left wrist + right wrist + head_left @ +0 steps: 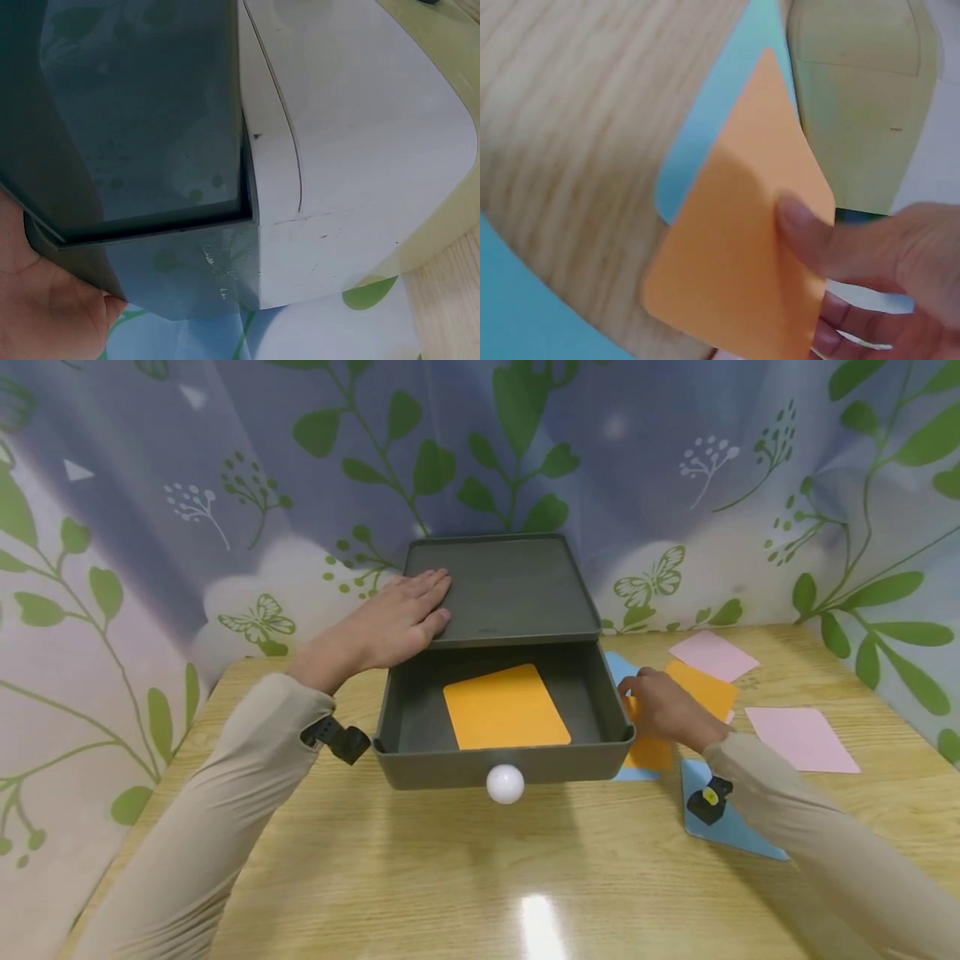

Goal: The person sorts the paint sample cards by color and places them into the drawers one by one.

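Observation:
A dark grey drawer box (517, 589) stands on the table with its drawer (442, 770) pulled out toward me. A round white knob (505, 784) sits on the drawer front, and an orange card (506, 714) lies inside. My left hand (401, 620) rests on the left edge of the box top, fingers extended. Just right of the drawer, my right hand (667, 706) pinches another orange card (727, 247), thumb on its face in the right wrist view. That card is tilted and overlaps a blue card (686, 176) lying beside the box.
To the right, a pink card (804, 739), a second pink card (712, 654) and an orange card (701, 689) lie scattered on the wooden table (420, 868). A blue card (727, 827) lies under my right wrist. A leaf-patterned curtain (247, 410) hangs close behind the box.

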Available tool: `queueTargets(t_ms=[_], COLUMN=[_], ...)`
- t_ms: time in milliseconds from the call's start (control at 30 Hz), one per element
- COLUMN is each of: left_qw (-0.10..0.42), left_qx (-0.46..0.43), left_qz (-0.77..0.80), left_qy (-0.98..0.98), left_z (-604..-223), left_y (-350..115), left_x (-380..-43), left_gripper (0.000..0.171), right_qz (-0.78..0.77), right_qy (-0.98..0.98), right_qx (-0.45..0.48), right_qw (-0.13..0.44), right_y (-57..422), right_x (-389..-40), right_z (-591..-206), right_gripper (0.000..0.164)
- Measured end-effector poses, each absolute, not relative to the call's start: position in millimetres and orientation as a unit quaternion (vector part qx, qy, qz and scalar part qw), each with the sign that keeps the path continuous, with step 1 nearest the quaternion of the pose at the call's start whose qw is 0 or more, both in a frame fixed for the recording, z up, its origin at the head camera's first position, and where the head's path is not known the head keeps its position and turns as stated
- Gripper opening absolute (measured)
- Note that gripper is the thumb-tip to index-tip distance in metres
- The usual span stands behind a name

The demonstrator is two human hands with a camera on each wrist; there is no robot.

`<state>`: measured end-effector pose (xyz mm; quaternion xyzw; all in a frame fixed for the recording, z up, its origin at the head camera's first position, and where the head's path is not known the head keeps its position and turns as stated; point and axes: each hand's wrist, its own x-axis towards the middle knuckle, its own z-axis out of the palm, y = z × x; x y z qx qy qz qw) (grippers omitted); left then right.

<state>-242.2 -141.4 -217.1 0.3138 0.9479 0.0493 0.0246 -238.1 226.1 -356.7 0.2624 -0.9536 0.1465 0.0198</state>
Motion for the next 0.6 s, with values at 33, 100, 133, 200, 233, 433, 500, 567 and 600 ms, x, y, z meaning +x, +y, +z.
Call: queueTargets(t_ms=[33, 100, 133, 200, 233, 433, 500, 567, 600], left_qw=[0.025, 0.026, 0.026, 0.028, 0.028, 0.025, 0.024, 0.023, 0.023], left_qx=[0.315, 0.315, 0.316, 0.316, 0.316, 0.317, 0.317, 0.317, 0.317], left_qz=[0.050, 0.050, 0.050, 0.051, 0.050, 0.052, 0.054, 0.055, 0.056], left_qy=[0.948, 0.947, 0.947, 0.947, 0.947, 0.947, 0.947, 0.946, 0.947], left_z=[-217, -217, -218, -218, -219, -219, -219, -218, -218], left_y=[-141, -141, -141, -140, -140, -141, -141, -141, -141], left_x=[-242, -242, -242, -243, -242, -242, -242, -242, -241], left_gripper=[0.058, 0.058, 0.058, 0.058, 0.058, 0.058, 0.058, 0.058, 0.058], right_qz=[0.154, 0.167, 0.170, 0.181, 0.186, 0.210, 0.234, 0.272, 0.292], right_qy=[-0.955, -0.955, -0.955, -0.955, -0.955, -0.956, -0.953, -0.945, -0.939], right_qx=[0.253, 0.243, 0.240, 0.232, 0.228, 0.200, 0.176, 0.144, 0.125], right_qw=[0.028, 0.041, 0.046, 0.046, 0.041, -0.039, -0.081, -0.116, -0.130], right_y=[227, 230, 232, 236, 239, 258, 265, 271, 274], right_x=[-237, -236, -236, -235, -235, -232, -230, -228, -227], right_z=[-354, -347, -344, -336, -331, -305, -297, -291, -288], right_gripper=[0.028, 0.020, 0.016, 0.010, 0.007, 0.010, 0.016, 0.022, 0.025])
